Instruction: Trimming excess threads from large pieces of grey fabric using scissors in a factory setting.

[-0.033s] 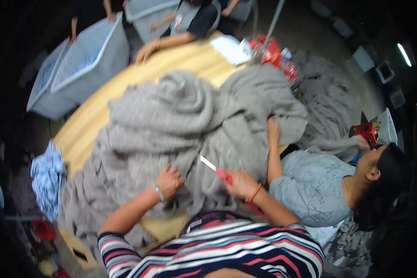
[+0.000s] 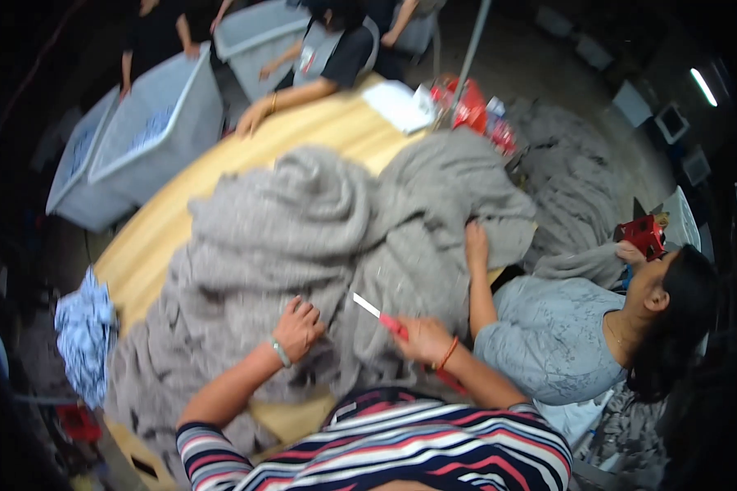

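Matt, nubbly grey knit cloth [image 2: 303, 237] covers a smooth pale wooden table [image 2: 164, 229]; grey plastic bins [image 2: 151, 135] look semi-glossy.

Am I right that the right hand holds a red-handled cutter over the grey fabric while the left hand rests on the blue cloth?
Not quite. The head view shows the left hand resting on the grey fabric, not the blue cloth, which hangs apart at the table's left edge. The right hand does hold the red-handled cutter over that fabric.
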The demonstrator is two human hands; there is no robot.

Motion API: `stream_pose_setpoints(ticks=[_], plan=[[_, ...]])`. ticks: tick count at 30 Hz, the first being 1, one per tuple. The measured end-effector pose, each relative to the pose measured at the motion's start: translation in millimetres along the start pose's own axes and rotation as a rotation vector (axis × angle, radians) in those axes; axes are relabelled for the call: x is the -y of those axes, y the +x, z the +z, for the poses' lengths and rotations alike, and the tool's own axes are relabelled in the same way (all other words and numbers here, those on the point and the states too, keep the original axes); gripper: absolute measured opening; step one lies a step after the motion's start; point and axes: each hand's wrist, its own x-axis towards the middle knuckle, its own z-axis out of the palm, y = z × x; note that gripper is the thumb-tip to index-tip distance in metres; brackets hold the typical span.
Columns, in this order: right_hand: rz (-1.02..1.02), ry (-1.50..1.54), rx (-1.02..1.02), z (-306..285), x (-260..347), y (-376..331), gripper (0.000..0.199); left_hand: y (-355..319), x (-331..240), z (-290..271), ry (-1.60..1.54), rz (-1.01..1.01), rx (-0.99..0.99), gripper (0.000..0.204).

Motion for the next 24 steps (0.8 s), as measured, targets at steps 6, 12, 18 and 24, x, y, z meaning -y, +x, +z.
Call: stream_pose_setpoints(ticks=[6, 12, 18, 24], plan=[[0.001, 0.002, -0.099, 5.1, 2.4, -21.6, 0.032, 63.6, 39.0, 3.7, 0.283, -0.040, -0.181, 0.015], [0.095, -0.012, -0.119, -2.5, 0.0, -33.8, 0.033, 45.2, 39.5, -6.4, 0.004, -0.156, -0.103, 0.021], [-0.014, 0.031, -0.218, 4.4, 10.3, -20.5, 0.030, -63.4, 36.0, -85.8, -0.502, -0.594, -0.755, 0.041], [-0.129, 0.042, -0.231, 8.1, 63.4, -8.6, 0.028, -289.8, 48.1, -179.5, -0.070, -0.635, -1.607, 0.040]])
